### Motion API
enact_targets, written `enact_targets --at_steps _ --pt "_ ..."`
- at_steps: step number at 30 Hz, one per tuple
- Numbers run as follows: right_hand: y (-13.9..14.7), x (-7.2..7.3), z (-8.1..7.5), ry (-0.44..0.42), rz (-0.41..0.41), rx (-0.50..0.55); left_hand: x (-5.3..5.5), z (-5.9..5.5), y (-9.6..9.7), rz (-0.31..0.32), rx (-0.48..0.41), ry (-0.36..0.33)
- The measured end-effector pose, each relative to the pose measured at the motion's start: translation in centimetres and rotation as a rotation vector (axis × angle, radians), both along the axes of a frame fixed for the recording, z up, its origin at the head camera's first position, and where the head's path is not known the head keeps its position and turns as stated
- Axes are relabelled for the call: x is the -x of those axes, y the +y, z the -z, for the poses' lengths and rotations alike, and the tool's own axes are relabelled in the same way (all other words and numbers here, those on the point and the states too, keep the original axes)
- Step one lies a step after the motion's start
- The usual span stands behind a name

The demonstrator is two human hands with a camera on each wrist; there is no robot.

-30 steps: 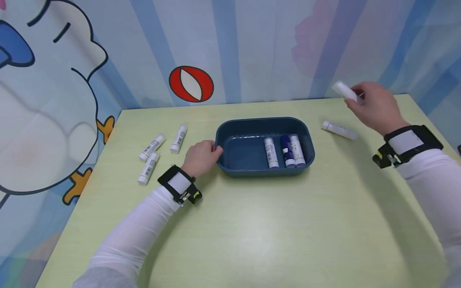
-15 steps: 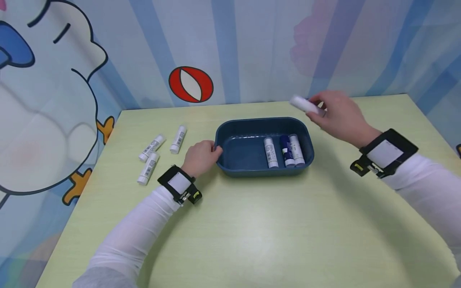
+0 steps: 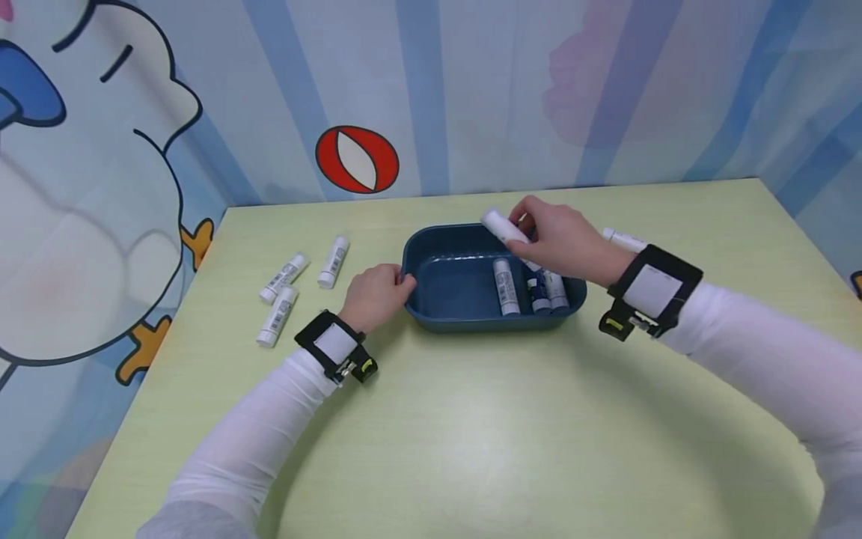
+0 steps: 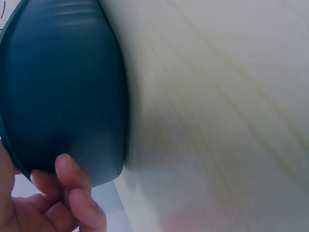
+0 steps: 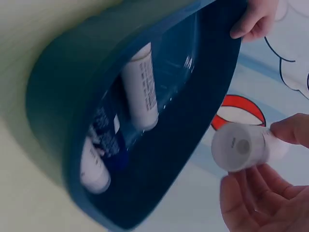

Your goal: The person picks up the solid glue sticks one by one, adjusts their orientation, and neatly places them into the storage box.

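Observation:
My left hand (image 3: pixel 376 297) grips the left end of a dark blue tray (image 3: pixel 447 288), with the thumb at the rim and fingers bent against the outer wall in the left wrist view. Over the tray's back half, my right hand (image 3: pixel 564 238) pinches a white glue stick (image 3: pixel 500 223) between thumb and fingers. Its round end faces the camera in the right wrist view. Inside the tray lie a white glue stick (image 3: pixel 506 287), a dark blue glue stick (image 3: pixel 538 293) and another white glue stick (image 3: pixel 556 292); the right hand partly covers the last two in the head view.
Three white glue sticks lie on the table left of the tray: an upper one (image 3: pixel 333 262), a middle one (image 3: pixel 284 278) and a lower one (image 3: pixel 277 317). Another glue stick (image 3: pixel 622 239) lies to the right, partly hidden behind the right wrist. A printed curtain (image 3: pixel 471 97) hangs behind the table.
My right hand has carried the white glue stick leftward and down, from the table's far right to over the tray. My left hand and the tray have stayed in place.

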State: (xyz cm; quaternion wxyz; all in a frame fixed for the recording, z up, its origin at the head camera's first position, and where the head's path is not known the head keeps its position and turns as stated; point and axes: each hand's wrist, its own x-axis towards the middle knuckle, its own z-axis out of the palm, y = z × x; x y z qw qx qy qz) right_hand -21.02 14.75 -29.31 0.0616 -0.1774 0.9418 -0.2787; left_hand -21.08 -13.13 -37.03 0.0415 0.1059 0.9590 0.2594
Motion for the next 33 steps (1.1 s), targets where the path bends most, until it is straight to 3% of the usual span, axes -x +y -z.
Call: enact_targets --at_steps 5,14,20,28,33 --pt "-1.8 0.4 0.7 -0.105 -0.005 -0.008 0.0 0.0 0.0 -0.005 -0.007 -0.005" --pt "-4.0 0.9 2.6 -0.174 -0.068 -0.082 -0.1 0.0 0.0 -0.008 -0.007 -0.021" --pt "-5.1 1.2 3.2 -0.247 -0.038 -0.084 -0.1 0.1 0.0 -0.004 -0.014 -0.017" --pt "-6.2 1.6 3.3 -0.276 -0.006 -0.188 -0.1 0.2 0.1 -0.019 -0.022 -0.031" --pt "-6.5 1.8 4.0 -0.243 -0.01 -0.27 -0.1 0.2 0.1 -0.02 -0.025 -0.029"
